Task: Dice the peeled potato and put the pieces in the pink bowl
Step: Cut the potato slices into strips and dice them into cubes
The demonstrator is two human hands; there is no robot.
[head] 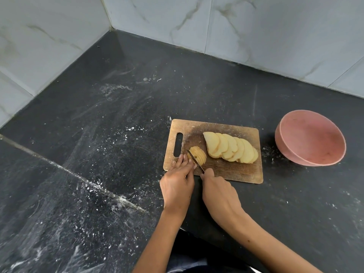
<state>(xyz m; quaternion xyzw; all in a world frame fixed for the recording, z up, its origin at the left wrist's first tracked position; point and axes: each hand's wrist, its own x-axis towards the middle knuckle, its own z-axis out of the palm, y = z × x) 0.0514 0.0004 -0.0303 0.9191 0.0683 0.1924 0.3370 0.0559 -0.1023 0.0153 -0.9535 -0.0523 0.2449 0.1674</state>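
Observation:
A wooden cutting board (232, 170) lies on the black counter. A fanned row of peeled potato slices (230, 147) rests on its right half. A smaller sliced potato end (199, 155) sits near the board's handle slot. My left hand (177, 184) lies with straight fingers touching the left side of that piece. My right hand (218, 194) grips a knife (195, 159) whose blade is set into the small piece. The pink bowl (313, 138) stands empty to the right of the board, tilted toward me.
The black counter (118, 134) is dusted with white specks and smears. Marble-tiled walls (216, 22) close off the back and left, meeting in a corner. A seam (78, 178) runs diagonally across the counter at left. The counter's front edge is near my forearms.

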